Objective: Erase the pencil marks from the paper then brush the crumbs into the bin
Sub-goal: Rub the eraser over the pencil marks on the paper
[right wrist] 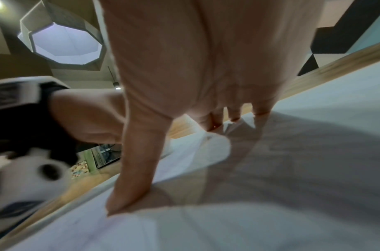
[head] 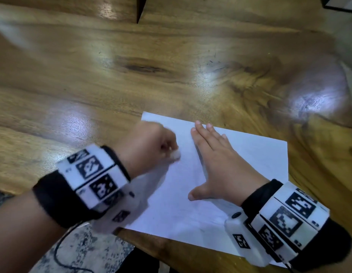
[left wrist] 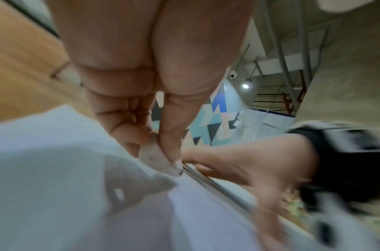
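Observation:
A white sheet of paper (head: 240, 170) lies on the wooden table near its front edge. My left hand (head: 151, 142) pinches a small white eraser (head: 176, 154) between thumb and fingers and holds it against the paper's left part; the hand is motion-blurred. In the left wrist view the eraser (left wrist: 157, 159) shows under the thumb, its tip on the paper (left wrist: 56, 169). My right hand (head: 220, 164) lies flat on the middle of the sheet, fingers straight and thumb spread. In the right wrist view the thumb and fingertips press on the paper (right wrist: 292, 169). Pencil marks are too faint to make out.
The wooden table (head: 132, 75) stretches wide beyond and left of the paper. Its front edge runs just below the sheet, with speckled floor (head: 82, 253) underneath at lower left. A dark gap (head: 140, 8) splits the table top at the far edge. No bin is in view.

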`<state>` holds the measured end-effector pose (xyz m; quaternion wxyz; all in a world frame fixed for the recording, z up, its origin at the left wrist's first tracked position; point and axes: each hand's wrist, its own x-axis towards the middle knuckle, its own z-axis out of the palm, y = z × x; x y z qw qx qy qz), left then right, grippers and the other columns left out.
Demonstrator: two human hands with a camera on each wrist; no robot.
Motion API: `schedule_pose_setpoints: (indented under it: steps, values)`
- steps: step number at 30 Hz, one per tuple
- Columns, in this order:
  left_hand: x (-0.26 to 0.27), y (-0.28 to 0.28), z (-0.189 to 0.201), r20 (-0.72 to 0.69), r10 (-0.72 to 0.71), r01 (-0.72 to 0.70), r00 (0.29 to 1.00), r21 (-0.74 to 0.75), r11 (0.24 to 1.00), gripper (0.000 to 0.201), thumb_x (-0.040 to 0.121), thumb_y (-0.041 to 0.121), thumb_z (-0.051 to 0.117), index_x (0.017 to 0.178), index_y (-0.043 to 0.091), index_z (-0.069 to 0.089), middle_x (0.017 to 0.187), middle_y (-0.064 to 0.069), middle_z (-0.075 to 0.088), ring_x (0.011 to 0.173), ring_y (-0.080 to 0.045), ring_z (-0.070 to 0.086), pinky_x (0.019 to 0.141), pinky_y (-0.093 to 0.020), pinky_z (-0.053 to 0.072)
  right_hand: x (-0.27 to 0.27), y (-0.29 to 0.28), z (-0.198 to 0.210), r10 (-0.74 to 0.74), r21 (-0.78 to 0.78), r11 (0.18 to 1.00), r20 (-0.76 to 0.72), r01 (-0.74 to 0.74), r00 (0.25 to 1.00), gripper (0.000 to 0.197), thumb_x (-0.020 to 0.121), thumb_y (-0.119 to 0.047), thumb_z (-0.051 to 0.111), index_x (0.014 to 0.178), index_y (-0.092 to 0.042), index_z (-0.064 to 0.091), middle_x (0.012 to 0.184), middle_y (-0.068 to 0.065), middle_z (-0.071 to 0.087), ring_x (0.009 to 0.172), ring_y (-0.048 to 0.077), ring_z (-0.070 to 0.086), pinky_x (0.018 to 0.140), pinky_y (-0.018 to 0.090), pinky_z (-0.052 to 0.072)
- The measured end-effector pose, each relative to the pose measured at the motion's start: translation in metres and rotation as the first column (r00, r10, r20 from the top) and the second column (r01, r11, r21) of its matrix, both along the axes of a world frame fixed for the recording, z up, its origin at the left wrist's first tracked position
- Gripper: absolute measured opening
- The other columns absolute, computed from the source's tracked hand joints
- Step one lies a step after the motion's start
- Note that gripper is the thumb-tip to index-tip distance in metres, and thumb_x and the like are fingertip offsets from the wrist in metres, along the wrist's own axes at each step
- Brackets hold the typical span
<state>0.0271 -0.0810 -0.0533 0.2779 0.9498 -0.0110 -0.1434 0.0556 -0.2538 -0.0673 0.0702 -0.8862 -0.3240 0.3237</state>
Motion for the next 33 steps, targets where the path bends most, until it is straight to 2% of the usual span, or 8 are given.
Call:
schedule_pose_setpoints:
  steps: [6, 12, 16, 19, 22, 26, 31, 33]
  values:
    - [0.034, -0.012, 0.001, 0.066, 0.052, -0.056, 0.996, 0.053, 0.997, 0.013, 0.075, 0.023, 0.068, 0.083, 0.012, 0.069, 0.079, -0.006, 0.07, 0.078, -0.022, 0.06, 0.062, -0.02, 0.036, 0.005, -0.005, 0.002, -0.003, 0.028, 1.0, -0.022, 0.004, 1.0, 0.132, 0.063, -0.048, 0.08, 0.147, -0.017, -0.018, 0.152, -0.008, -0.03, 0.14, 0.007, -0.025, 0.113, 0.023, -0.013]
    - [-0.024, -0.011, -0.003, -0.153, -0.249, 0.246, 0.956, -0.034, 0.969, 0.006, 0.073, 0.018, 0.069, 0.068, 0.015, 0.068, 0.068, 0.005, 0.057, 0.064, -0.009, 0.049, 0.056, -0.002, 0.033, 0.005, -0.006, 0.003, 0.014, 0.027, 1.0, -0.019, -0.013, 1.0, 0.132, 0.063, -0.05, 0.079, 0.147, -0.015, -0.017, 0.153, -0.005, -0.029, 0.141, 0.009, -0.023, 0.117, 0.028, -0.008]
    - [0.007, -0.012, -0.001, -0.014, -0.075, 0.076, 0.997, 0.05, 0.996, 0.004, 0.073, 0.015, 0.068, 0.075, 0.013, 0.07, 0.074, -0.004, 0.065, 0.074, -0.02, 0.058, 0.054, -0.013, 0.033, 0.004, -0.006, 0.004, 0.015, 0.031, 0.999, -0.016, -0.014, 1.0, 0.131, 0.064, -0.05, 0.079, 0.147, -0.016, -0.016, 0.153, -0.006, -0.029, 0.141, 0.009, -0.023, 0.116, 0.026, -0.008]
    - [0.029, -0.015, 0.0, 0.091, 0.025, -0.034, 0.996, 0.092, 0.995, 0.008, 0.076, 0.017, 0.066, 0.081, 0.011, 0.068, 0.083, -0.008, 0.069, 0.082, -0.027, 0.06, 0.072, -0.028, 0.044, 0.004, -0.006, 0.004, 0.016, 0.025, 1.0, -0.016, -0.016, 1.0, 0.131, 0.063, -0.05, 0.079, 0.147, -0.016, -0.016, 0.153, -0.007, -0.029, 0.141, 0.008, -0.023, 0.116, 0.025, -0.009]
    - [0.005, -0.013, -0.001, 0.016, -0.089, 0.088, 0.996, 0.072, 0.994, 0.005, 0.073, 0.011, 0.062, 0.069, 0.013, 0.065, 0.063, 0.004, 0.058, 0.061, -0.014, 0.053, 0.055, -0.014, 0.035, 0.005, -0.006, 0.004, 0.016, 0.016, 1.0, -0.015, -0.015, 1.0, 0.131, 0.063, -0.051, 0.079, 0.147, -0.016, -0.016, 0.153, -0.006, -0.028, 0.141, 0.009, -0.023, 0.116, 0.025, -0.009]
    - [-0.025, -0.012, -0.003, -0.176, -0.249, 0.248, 0.952, -0.032, 0.968, 0.006, 0.075, 0.018, 0.066, 0.071, 0.016, 0.063, 0.058, 0.016, 0.047, 0.057, 0.005, 0.045, 0.059, -0.004, 0.035, 0.004, -0.005, 0.004, 0.022, 0.007, 1.0, -0.009, -0.022, 1.0, 0.132, 0.063, -0.051, 0.078, 0.147, -0.015, -0.017, 0.153, -0.004, -0.029, 0.141, 0.01, -0.023, 0.116, 0.026, -0.009]
    - [-0.003, -0.011, -0.01, 0.081, 0.053, -0.055, 0.995, 0.017, 0.998, 0.011, 0.075, 0.023, 0.068, 0.073, 0.012, 0.065, 0.069, -0.001, 0.054, 0.06, -0.013, 0.046, 0.06, -0.026, 0.037, 0.004, -0.005, 0.004, 0.007, 0.015, 1.0, -0.013, -0.007, 1.0, 0.132, 0.063, -0.05, 0.079, 0.148, -0.016, -0.015, 0.153, -0.006, -0.028, 0.141, 0.009, -0.022, 0.116, 0.025, -0.009]
    - [-0.014, -0.011, -0.009, 0.07, -0.065, 0.064, 0.995, 0.017, 0.998, 0.013, 0.073, 0.02, 0.068, 0.064, 0.013, 0.062, 0.065, -0.003, 0.056, 0.058, -0.016, 0.048, 0.054, -0.022, 0.032, 0.004, -0.005, 0.004, 0.011, 0.013, 1.0, -0.013, -0.011, 1.0, 0.132, 0.063, -0.05, 0.079, 0.148, -0.016, -0.015, 0.154, -0.006, -0.028, 0.141, 0.009, -0.022, 0.116, 0.026, -0.008]
